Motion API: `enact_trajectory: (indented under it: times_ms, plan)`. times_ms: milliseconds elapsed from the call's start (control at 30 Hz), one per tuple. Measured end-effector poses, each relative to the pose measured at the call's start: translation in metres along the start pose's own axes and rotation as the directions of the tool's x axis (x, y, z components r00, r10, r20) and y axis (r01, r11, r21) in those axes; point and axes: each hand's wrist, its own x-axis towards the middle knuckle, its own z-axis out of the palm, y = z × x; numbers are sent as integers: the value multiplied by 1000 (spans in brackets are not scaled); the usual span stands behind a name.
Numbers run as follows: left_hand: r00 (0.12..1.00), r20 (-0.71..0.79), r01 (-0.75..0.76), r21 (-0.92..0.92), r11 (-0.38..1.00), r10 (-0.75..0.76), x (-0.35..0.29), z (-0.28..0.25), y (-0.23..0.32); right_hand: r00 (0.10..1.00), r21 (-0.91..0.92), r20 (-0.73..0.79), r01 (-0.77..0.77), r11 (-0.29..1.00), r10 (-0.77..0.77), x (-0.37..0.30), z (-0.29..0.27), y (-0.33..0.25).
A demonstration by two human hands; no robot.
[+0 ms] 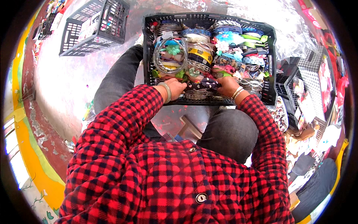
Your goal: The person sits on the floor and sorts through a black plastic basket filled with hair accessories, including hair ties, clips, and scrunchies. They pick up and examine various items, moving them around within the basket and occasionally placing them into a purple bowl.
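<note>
While both hands hold a spotted band, hoops fill a crate

As the person bends over the black crate (275, 76), a dark band (207, 83) with pale spots lies between the two hands, just inside the crate's near edge and around the middle of that edge. The left hand (174, 88) has its fingers curled closed at the band's left end; the right hand (228, 86) has its fingers closed on the right end. Some fingertips are hidden in the grip. A bangle (167, 92) circles the left wrist, and pale bracelets (238, 93) circle the right.

Hoops (226, 25) stand packed in rows from the crate's far edge down to its near one. Toward the left edge, a clear ring (185, 58) lies around a green flower (173, 49). Near the middle sits a yellow band (200, 56) with black on it. Blue bows (230, 37) and a pale pink flower (222, 45) lie right of it, with bright green bands (255, 41) closer to the right edge.

Beyond the crate's far left corner, well apart from the hands, a grey crate (112, 22) with slotted walls stands on the floor (63, 74).
</note>
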Motion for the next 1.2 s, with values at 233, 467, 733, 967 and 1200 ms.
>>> enact_trajectory:
  times_ms: [233, 467, 733, 967, 1200]
  plan:
    - [994, 104, -33, -18, 999, 35, 0, -15, 7, 999, -38, 4, 47, 998, -47, -9, -10, 1]
    - [997, 34, -61, -82, 995, 64, 3, -37, 11, 1000, -109, -8, 12, 994, -13, -16, -21, -4]
    - [991, 120, -44, -68, 997, 52, 3, -43, 16, 997, -170, 75, 14, 985, -1, -15, -8, 8]
    - [982, 182, -29, -60, 998, 40, 0, -59, 18, 989, -102, 147, 3, 995, 12, -11, 18, 20]
    - [977, 209, 61, -74, 995, -44, 0, -33, 9, 985, -57, 141, 107, 993, -98, -6, 35, 19]
